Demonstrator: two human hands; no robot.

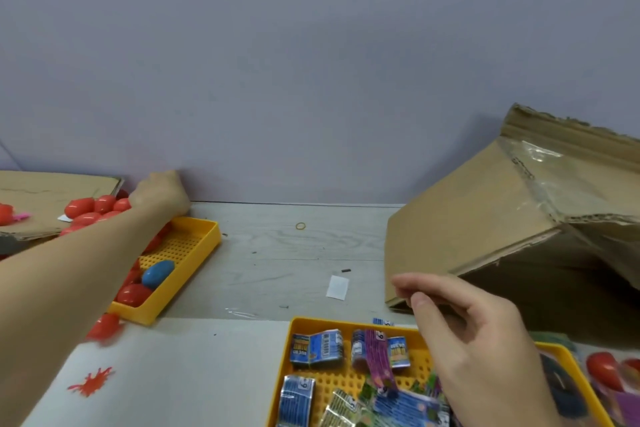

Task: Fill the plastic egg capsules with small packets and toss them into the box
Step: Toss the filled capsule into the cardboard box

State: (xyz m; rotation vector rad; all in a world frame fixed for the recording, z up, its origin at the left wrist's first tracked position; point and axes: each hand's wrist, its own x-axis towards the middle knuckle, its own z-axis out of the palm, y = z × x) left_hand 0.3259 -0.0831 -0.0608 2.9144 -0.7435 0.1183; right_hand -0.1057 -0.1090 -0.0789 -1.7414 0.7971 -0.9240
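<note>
Red plastic egg capsules (90, 210) lie heaped at the far left of the surface (277, 253), some on a flattened cardboard sheet (52, 191) and some spilling into a yellow perforated tray (194, 246) that also holds a lone blue capsule (157, 273); one more red capsule (104, 324) sits just outside that tray's near corner. The heap seems set there so that the left hand (161, 194) can draw from it: that hand reaches over the tray into the pile, its back to the camera and its fingers hidden, so I cannot tell whether its grip has closed on a capsule or is spread

To the right of that tray, nearer the person, a second yellow tray (294, 326) holds the small packets (317, 347), printed blue, purple and green, loosely scattered so one can be lifted easily. The right hand (467, 329) hovers over this second tray with thumb and fingers loosely curled, the tips near each other but pinching nothing that I can see

Further right of the capsule tray, the cardboard box (485, 218) stands tilted, its opening towards the person's right, probably to catch tossed eggs. A few red capsules (602, 366) lie beside the packet tray at the far right
</note>
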